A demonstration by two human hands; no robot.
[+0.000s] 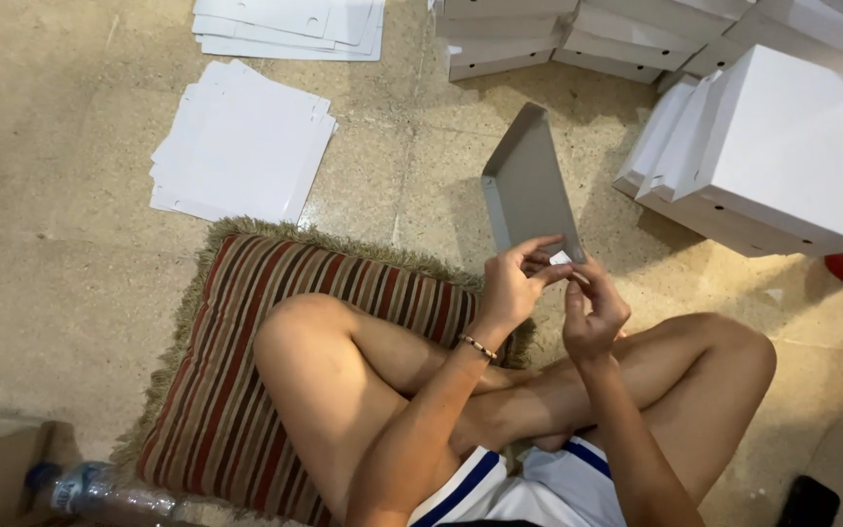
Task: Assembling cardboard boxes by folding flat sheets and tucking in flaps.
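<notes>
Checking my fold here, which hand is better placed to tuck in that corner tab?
Right, probably. The right hand has fingertips at the small white tab; the left hand pinches the grey box piece, steadying it.

One grey cardboard piece (529, 185), two stacks of flat white sheets (241, 141), one striped cushion (246, 361), one plastic bottle (90, 490)

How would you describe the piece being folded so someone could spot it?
Above the striped cushion, both hands pinch a grey half-folded box at its near corner. Unlike the flat white sheets and finished white boxes, it shows its grey inside.
</notes>
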